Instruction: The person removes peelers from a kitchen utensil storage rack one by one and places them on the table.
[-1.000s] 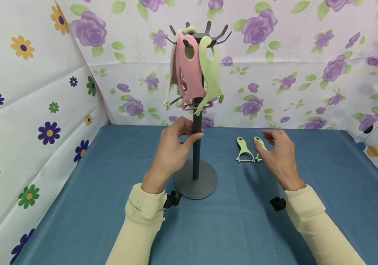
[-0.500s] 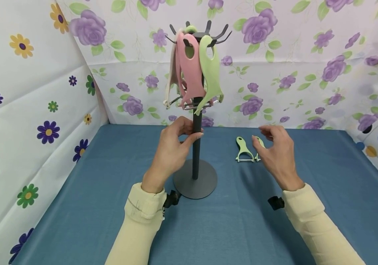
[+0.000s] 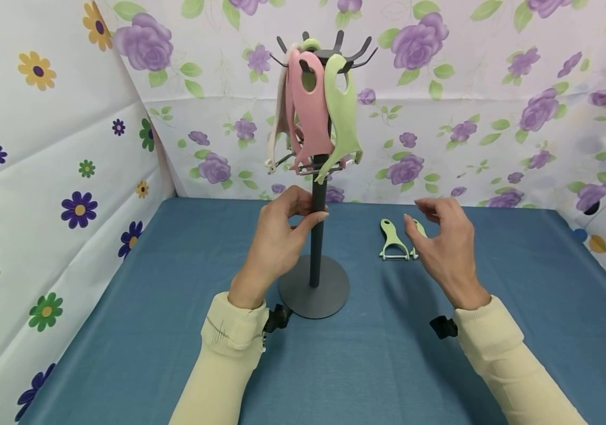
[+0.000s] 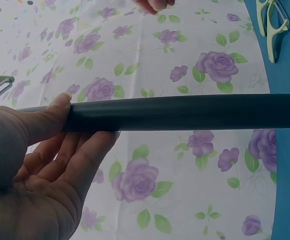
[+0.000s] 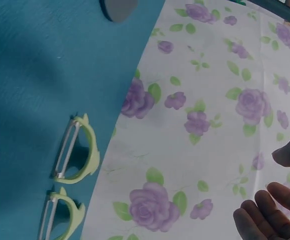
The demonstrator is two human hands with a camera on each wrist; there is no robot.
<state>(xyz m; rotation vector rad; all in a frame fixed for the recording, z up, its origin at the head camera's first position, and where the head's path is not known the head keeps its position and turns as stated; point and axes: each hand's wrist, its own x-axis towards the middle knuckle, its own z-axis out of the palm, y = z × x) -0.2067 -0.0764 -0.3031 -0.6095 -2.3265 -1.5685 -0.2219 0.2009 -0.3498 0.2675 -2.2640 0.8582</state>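
Observation:
My left hand (image 3: 276,242) pinches the dark post (image 4: 194,112) of an upright rack between thumb and fingers, below the hanging peelers. From the rack's hooks hang a pink peeler (image 3: 314,112), a light green peeler (image 3: 342,109) and a beige one (image 3: 280,118), with others partly hidden behind. Two more light green peelers lie on the table: the left one (image 3: 389,233) in plain sight, the right one (image 3: 418,229) partly covered by my right hand (image 3: 447,242) in the head view. That hand hovers with thumb and fingers apart, nothing between them, as the right wrist view confirms.
The rack's round grey base (image 3: 334,295) stands on a blue tablecloth (image 3: 366,366). Several bare hooks (image 3: 361,48) stick out at its top right. A floral backdrop (image 3: 196,171) rises along the table's far edge, with patterned sheets at both sides.
My right hand has drifted slightly left and up, away from the right peeler on the table, then held nearly still. My left hand keeps its grip on the post.

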